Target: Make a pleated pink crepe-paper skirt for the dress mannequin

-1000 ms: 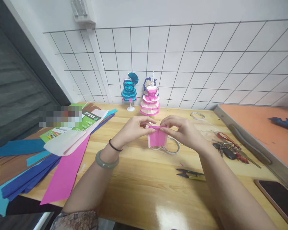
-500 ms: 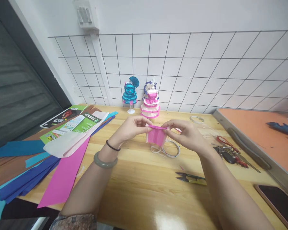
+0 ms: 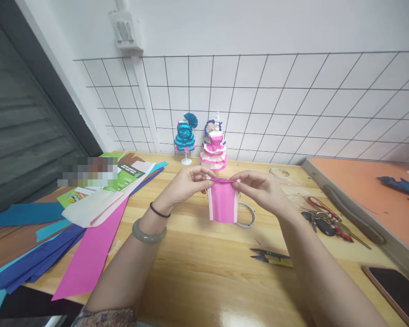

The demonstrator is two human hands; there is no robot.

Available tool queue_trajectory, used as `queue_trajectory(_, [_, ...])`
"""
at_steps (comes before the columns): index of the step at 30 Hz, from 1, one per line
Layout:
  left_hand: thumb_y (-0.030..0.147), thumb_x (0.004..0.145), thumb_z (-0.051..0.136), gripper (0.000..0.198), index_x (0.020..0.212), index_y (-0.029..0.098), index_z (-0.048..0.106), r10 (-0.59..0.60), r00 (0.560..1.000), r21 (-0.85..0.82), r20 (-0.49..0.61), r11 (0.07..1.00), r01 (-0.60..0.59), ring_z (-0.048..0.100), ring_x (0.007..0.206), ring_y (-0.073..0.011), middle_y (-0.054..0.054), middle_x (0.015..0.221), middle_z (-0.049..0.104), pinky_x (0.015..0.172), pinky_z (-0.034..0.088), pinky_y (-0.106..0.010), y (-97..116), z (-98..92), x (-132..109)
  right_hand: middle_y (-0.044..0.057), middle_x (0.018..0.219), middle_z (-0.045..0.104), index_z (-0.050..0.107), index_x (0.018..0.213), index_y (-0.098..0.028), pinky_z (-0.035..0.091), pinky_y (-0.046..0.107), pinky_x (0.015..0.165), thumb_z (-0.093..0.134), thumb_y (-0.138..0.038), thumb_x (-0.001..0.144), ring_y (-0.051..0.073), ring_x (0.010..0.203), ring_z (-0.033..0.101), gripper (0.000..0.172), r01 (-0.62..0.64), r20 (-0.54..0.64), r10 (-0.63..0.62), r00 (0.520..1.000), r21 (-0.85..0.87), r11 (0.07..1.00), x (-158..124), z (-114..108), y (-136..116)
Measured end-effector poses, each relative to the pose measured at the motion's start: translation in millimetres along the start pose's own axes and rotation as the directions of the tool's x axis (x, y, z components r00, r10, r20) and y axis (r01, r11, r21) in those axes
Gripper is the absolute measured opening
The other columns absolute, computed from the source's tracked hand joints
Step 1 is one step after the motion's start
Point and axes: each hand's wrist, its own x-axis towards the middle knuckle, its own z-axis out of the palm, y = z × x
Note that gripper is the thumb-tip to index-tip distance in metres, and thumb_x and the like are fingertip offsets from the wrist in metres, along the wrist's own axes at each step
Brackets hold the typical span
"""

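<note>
A small piece of pink crepe paper (image 3: 223, 202) with white side edges hangs upright above the table, its top edge gathered into folds. My left hand (image 3: 192, 184) pinches the upper left corner between thumb and fingers. At the upper right corner, my right hand (image 3: 257, 186) grips it in the same way. Behind the paper lies a roll of tape (image 3: 247, 215), partly covered by it. Farther back, a doll-sized pink and white paper dress (image 3: 214, 152) stands on a form, beside a teal ruffled one (image 3: 184, 136) on a white stand.
Crepe paper strips in pink (image 3: 92, 254), blue and brown fan out at the left under leaflets (image 3: 126, 177). Thread snips (image 3: 271, 258) lie near my right forearm. At the right are keys (image 3: 323, 222), a phone (image 3: 395, 290), an orange board (image 3: 368, 190) and another tape ring (image 3: 279, 172).
The pink paper, foreshortened before, now hangs down and shows its full front, covering more of the tape roll. Both hands keep their pinch at its top corners. The view has tilted slightly upward.
</note>
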Motion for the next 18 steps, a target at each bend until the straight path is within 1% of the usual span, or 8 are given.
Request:
queue_trajectory(6, [0.027, 0.073, 0.068, 0.026, 0.095, 0.013, 0.067, 0.028, 0.999, -0.01, 0.016, 1.0, -0.028, 0.062, 0.08, -0.0151, -0.008, 0.094, 0.067, 0.068, 0.051, -0.028, 0.3, -2.3, -0.3, 0.005, 0.082, 0.071, 0.073, 0.084, -0.022, 0.051, 0.035, 0.074, 0.075, -0.038, 0.065, 0.018, 0.077, 0.063, 0.025, -0.118, -0.025, 0.122, 0.992, 0.137, 0.983, 2.3, -3.6, 7.6])
queue_trajectory(9, [0.027, 0.073, 0.067, 0.026, 0.095, 0.013, 0.067, 0.047, 0.999, -0.007, 0.024, 0.999, -0.046, 0.062, 0.079, -0.0151, -0.008, 0.092, 0.068, 0.069, 0.052, -0.028, 1.1, -2.3, -1.0, 0.004, 0.083, 0.072, 0.074, 0.082, -0.024, 0.05, 0.034, 0.077, 0.077, -0.035, 0.062, 0.017, 0.079, 0.063, 0.023, -0.149, -0.02, 0.156, 0.988, 0.204, 0.968, 3.1, -5.3, 10.4])
queue_trajectory(14, [0.026, 0.075, 0.066, 0.024, 0.095, 0.013, 0.069, 0.068, 0.996, -0.018, 0.051, 0.998, -0.068, 0.061, 0.074, -0.0133, -0.007, 0.088, 0.068, 0.068, 0.052, -0.027, 2.5, -2.1, -2.1, 0.002, 0.08, 0.072, 0.074, 0.078, -0.024, 0.049, 0.031, 0.074, 0.078, -0.031, 0.062, 0.014, 0.072, 0.062, 0.018, -0.184, -0.01, 0.195, 0.981, 0.288, 0.94, 2.7, -4.8, 6.3])
queue_trajectory(18, [0.025, 0.075, 0.066, 0.022, 0.094, 0.013, 0.069, 0.073, 0.997, -0.035, 0.036, 0.997, -0.071, 0.062, 0.072, -0.013, -0.007, 0.088, 0.069, 0.068, 0.053, -0.027, 1.4, -2.4, -1.9, 0.001, 0.074, 0.071, 0.074, 0.075, -0.024, 0.048, 0.029, 0.071, 0.078, -0.028, 0.06, 0.012, 0.066, 0.06, 0.016, -0.211, 0.008, 0.222, 0.975, 0.349, 0.913, 2.1, -4.0, 2.5])
